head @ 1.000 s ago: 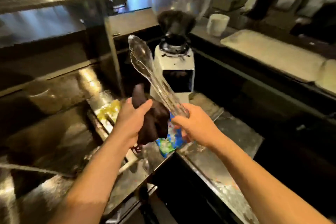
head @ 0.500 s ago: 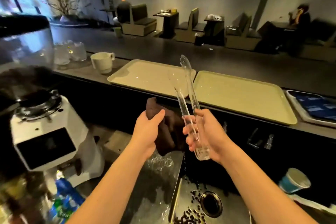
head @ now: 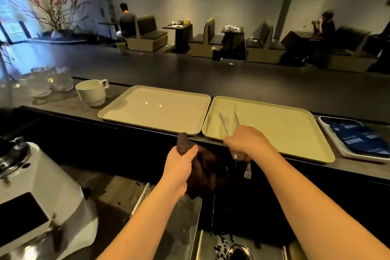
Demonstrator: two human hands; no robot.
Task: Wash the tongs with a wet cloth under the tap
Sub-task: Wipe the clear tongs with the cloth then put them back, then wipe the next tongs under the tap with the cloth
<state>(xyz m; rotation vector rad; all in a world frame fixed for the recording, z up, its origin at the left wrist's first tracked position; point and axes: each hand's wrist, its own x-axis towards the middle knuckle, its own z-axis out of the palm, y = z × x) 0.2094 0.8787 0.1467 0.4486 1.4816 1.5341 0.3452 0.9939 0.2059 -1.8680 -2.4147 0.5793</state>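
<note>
Far off to the left of both hands, a white coffee grinder (head: pixel 40 196) fills the lower corner, and up beyond it on the dark counter stand some clear glass bowls (head: pixel 45 82) and a white mug (head: pixel 91 93), its handle turned to the right. Just beyond the left hand (head: pixel 179 167) lies a beige tray (head: pixel 156 108), its near edge close above the knuckles. That hand grips a dark brown cloth (head: pixel 202 167): fingers and thumb are wrapped round a bunched end that pokes up above the fist, while the rest hangs down to its right, between the two hands. Right of the cloth, the right hand (head: pixel 248 143) is closed round the clear plastic tongs (head: pixel 229 122), held near their joined end, which shows just below the fingers. The tong arms point up and away from the hand, slightly apart, seen against a second beige tray (head: pixel 274 124) behind them; motion blur makes their tips hard to make out. Under the right hand hangs a small metal tap spout (head: pixel 248 169); whether water runs from it cannot be told. Below and nearer than both wrists sits the steel sink (head: pixel 202 243), with dark specks scattered round its drain. Well to the right of the right hand, a white tray with blue packets (head: pixel 358 139) rests on the counter.
</note>
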